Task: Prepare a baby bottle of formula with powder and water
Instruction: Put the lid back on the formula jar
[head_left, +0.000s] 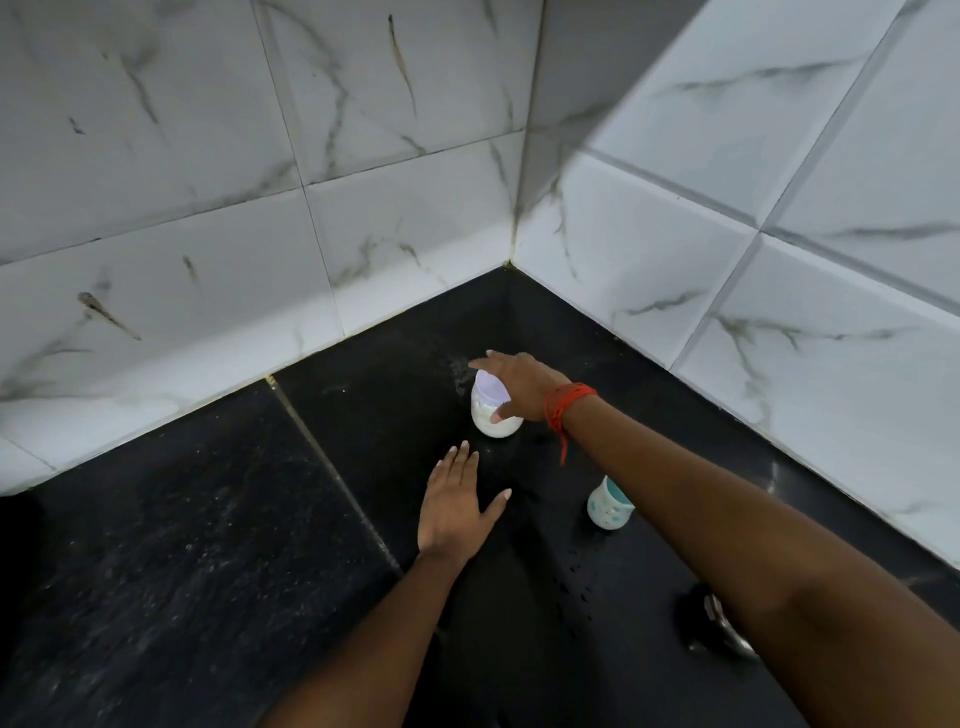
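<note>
Far in the corner of the dark tabletop (208, 545), the right hand (519, 384) reaches over a white powder jar (491, 415) — its fingers (498, 415) spread and only touching the lid and side, not clamped on it. The left hand (452, 506) lies flat and released just near of the jar, grasping nothing. The baby bottle (608, 504) stands upright to the right, well apart, partly hidden by the right forearm. The risk, as I judge it: the forearm crosses close above the bottle — a careless pull back could topple it, or a loose hold could tip the jar and spill powder.
</note>
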